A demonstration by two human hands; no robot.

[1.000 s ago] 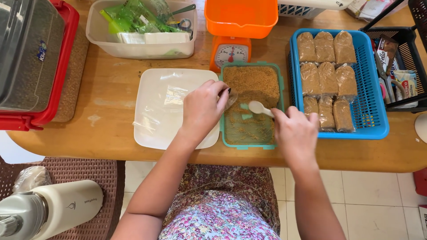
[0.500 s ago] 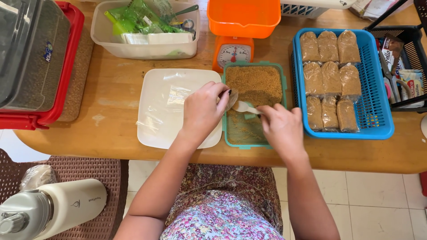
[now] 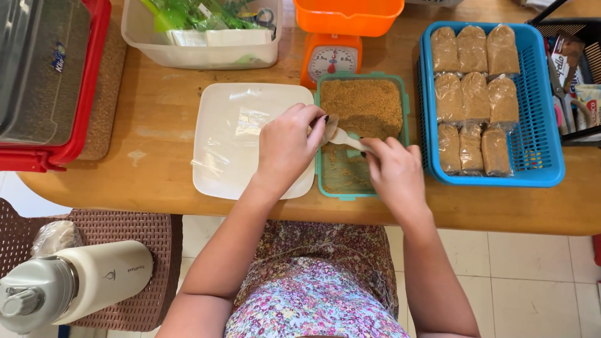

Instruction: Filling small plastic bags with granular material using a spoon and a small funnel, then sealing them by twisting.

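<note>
Left hand (image 3: 287, 148) fingers curled, pinching small clear bag (image 3: 328, 127) at edge of teal tray (image 3: 405, 106); right hand (image 3: 394, 172) closed on white spoon (image 3: 344, 139), bowl at bag mouth

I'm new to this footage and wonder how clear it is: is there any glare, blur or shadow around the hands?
Head view: even, soft light. Faint glare on the white tray and its clear bags. The left hand and right hand look sharp, the spoon slightly soft. Only light shadows under the hands. Table edges bow a little, hinting at wide-lens distortion.
</note>
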